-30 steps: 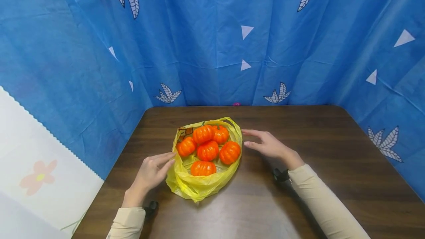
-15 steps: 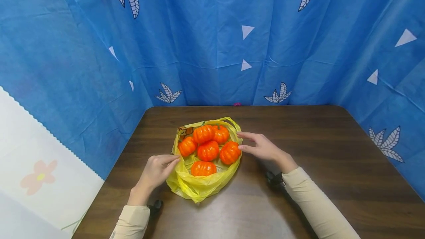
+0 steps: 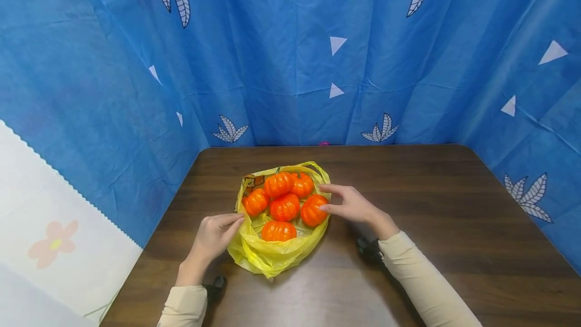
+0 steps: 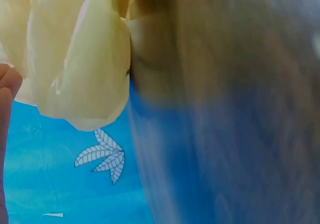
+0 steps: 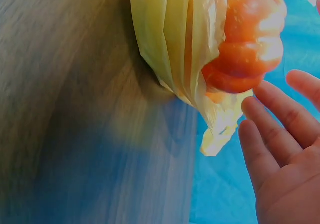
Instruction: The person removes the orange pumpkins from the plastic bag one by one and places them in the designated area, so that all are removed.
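Note:
A yellow plastic bag (image 3: pixel 277 256) lies with its mouth spread wide on the table, holding several glossy orange miniature pumpkins (image 3: pixel 284 207). At the bag's left rim, my left hand (image 3: pixel 212 236) pinches the plastic between thumb and fingers. My right hand (image 3: pixel 356 204) reaches over the right rim, fingers extended and thumb apart, beside the rightmost pumpkin (image 3: pixel 312 211). In the right wrist view that pumpkin (image 5: pixel 250 39) bulges out of the bag (image 5: pixel 170 39), close to the spread fingertips. The left wrist view shows mostly hanging bag plastic (image 4: pixel 90 74); only a little of the hand appears there.
A dark wood-grain table (image 3: pixel 408 180) carries the bag near its middle. Blue curtain (image 3: pixel 295 54) with leaf prints encloses the back and sides. White cloth with a pale flower (image 3: pixel 54 243) hangs at the left. Each wrist wears a black camera (image 3: pixel 369 249).
My right hand has moved left, from outside the bag to over its right rim by the pumpkin. My left hand has edged right, and its fingertips have closed on the bag's rim.

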Demonstrator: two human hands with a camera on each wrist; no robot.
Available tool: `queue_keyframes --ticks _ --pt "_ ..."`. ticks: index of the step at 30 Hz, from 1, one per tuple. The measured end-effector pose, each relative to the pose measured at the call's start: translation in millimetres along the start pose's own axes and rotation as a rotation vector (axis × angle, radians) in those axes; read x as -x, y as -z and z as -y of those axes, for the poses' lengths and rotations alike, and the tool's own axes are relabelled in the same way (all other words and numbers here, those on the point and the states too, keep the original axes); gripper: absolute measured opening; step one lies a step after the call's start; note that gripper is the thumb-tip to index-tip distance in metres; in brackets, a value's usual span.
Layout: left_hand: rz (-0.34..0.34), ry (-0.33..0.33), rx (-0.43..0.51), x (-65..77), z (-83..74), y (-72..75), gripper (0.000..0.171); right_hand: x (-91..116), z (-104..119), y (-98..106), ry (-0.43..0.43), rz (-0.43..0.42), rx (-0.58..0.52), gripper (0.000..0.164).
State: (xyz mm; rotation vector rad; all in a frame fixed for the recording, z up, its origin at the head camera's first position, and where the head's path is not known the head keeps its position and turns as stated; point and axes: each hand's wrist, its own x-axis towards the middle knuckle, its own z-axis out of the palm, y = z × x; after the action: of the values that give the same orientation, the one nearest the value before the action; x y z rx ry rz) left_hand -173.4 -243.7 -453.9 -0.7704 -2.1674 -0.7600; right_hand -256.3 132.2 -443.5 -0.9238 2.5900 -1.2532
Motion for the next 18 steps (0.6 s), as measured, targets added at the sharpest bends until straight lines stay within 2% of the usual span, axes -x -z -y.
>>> queue_keyframes --ticks 10,18 --pt "-0.03 0.016 0.019 5.4 -1.4 0.3 0.022 -7 0 -12 -0.052 0.007 -0.016 0.07" --pt "-0.022 0.024 0.006 7.1 -1.8 -1.8 0.02 -11 -1 -15 -0.095 0.009 -0.061 0.072"
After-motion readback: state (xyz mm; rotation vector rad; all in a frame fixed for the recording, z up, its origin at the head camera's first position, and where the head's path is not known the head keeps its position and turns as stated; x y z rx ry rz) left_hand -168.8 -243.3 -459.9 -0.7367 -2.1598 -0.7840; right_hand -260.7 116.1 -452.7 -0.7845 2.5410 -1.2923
